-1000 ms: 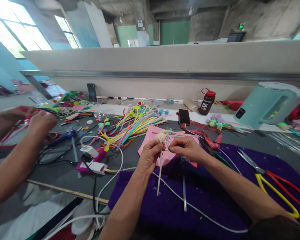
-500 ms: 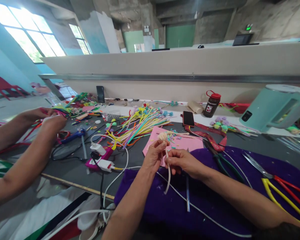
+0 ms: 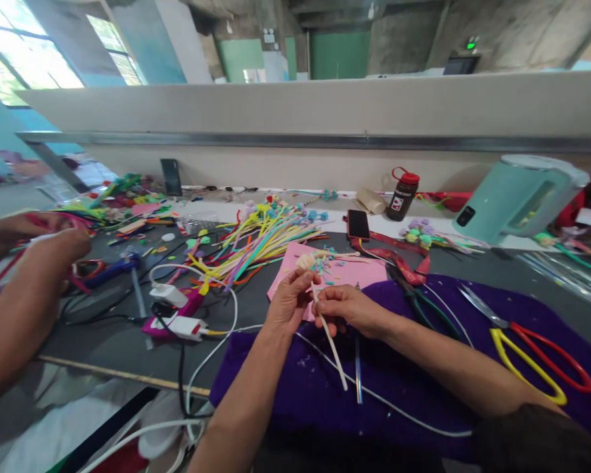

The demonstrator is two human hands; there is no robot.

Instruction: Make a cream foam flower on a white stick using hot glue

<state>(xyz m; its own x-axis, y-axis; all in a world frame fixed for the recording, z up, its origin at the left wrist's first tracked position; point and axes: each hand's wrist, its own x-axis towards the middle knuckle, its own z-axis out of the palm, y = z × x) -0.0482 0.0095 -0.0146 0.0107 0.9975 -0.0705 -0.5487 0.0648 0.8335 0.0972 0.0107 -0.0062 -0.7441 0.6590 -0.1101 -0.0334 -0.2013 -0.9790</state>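
Note:
A cream pipe-cleaner flower [image 3: 305,262] pokes out above my left hand [image 3: 289,302], whose fingers pinch it just below its round head. Its fuzzy stem [image 3: 335,358] runs down to the right, and my right hand [image 3: 347,310] grips the upper part between thumb and fingers. Both hands are closed and close together, over the near edge of a pink sheet [image 3: 280,279] and a purple cloth [image 3: 295,401]. Small cut pieces in teal and yellow lie on the sheet. A thin clear stick [image 3: 358,378] rests on the cloth.
Scissors [image 3: 505,323] and green-handled pliers [image 3: 418,305] lie to the right. A pipe-cleaner pile [image 3: 261,246], power strip [image 3: 182,315] and white cables are left. Behind are a phone [image 3: 358,225], bottle [image 3: 402,197] and kettle [image 3: 512,200]. A co-worker's hands [image 3: 54,240] work at far left.
The view has turned slightly, so most things sit farther left. The flower's stem, curved downward before, now looks straighter and slants to the lower right. Both hands keep their hold.

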